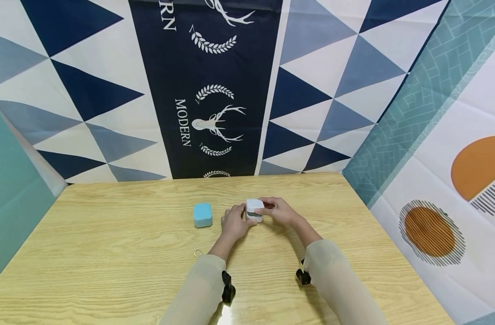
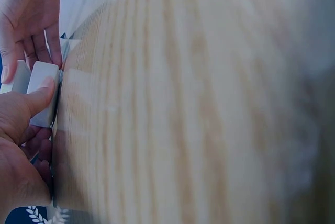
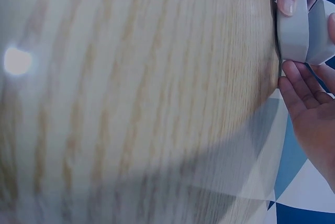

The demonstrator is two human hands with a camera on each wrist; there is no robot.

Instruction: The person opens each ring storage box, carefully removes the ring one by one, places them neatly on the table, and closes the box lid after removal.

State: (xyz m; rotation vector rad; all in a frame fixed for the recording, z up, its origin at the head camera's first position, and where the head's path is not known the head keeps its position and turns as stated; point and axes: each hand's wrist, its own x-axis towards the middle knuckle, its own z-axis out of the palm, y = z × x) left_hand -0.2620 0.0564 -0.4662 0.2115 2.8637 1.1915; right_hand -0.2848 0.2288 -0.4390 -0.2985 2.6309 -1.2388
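Note:
A small white box (image 1: 254,210) stands on the wooden table (image 1: 121,234), its lid slightly lifted with a dark gap under it. My left hand (image 1: 234,222) holds the box from the left, thumb pressed on its side (image 2: 44,90). My right hand (image 1: 279,210) grips it from the right, fingers over the lid. In the right wrist view the white box (image 3: 301,33) shows its two halves parted, my right hand's fingers (image 3: 309,98) beneath it. The left hand (image 2: 21,130) and right hand (image 2: 26,14) both appear in the left wrist view.
A closed light-blue box (image 1: 203,215) sits just left of my left hand. A small metal ring (image 1: 197,253) lies on the table nearer me, to the left of my left forearm. Patterned cloth walls enclose the table on three sides.

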